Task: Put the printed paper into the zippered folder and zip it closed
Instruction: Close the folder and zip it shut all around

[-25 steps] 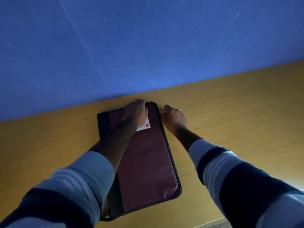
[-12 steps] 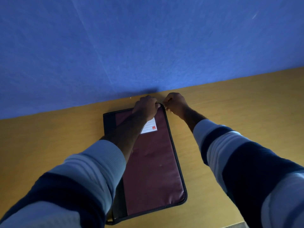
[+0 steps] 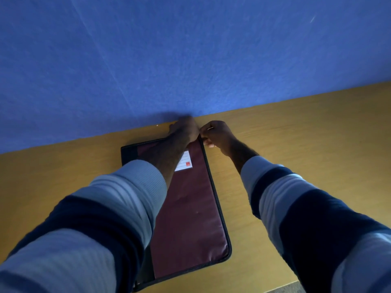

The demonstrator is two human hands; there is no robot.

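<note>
- A blue felt-like wall [image 3: 190, 49] fills the upper half of the view and meets the desk along a slanted line.
- A yellow-brown wooden desk [image 3: 306, 134] runs below it; its near edge is cut off at the bottom right.
- Two striped sleeves, the left sleeve [image 3: 95, 229] and the right sleeve [image 3: 317, 218], in pale and dark blue bands, reach in from the bottom corners. They are blurred close to the camera.
- The zippered folder [image 3: 190, 208] lies flat on the desk, closed over, its far edge near the wall. Its cover is maroon with a black strip down the left side. The left sleeve hides its near left part, and its inside is hidden.
- The zip [image 3: 214, 193] shows as a dark track down the folder's right edge and round the near right corner. Whether it is done up at the far corner cannot be told.
- The left hand [image 3: 185, 130] sits on the folder's far right corner, blurred, its fingers bent down over the far edge, holding the corner.
- The right hand [image 3: 215, 133] is just beside it, off the folder's edge, fingers curled and pinching at the zip by that corner. The pull itself is too small to make out.
- A white label [image 3: 184, 163] with a small red mark sits on the cover, partly under the left forearm.
</note>
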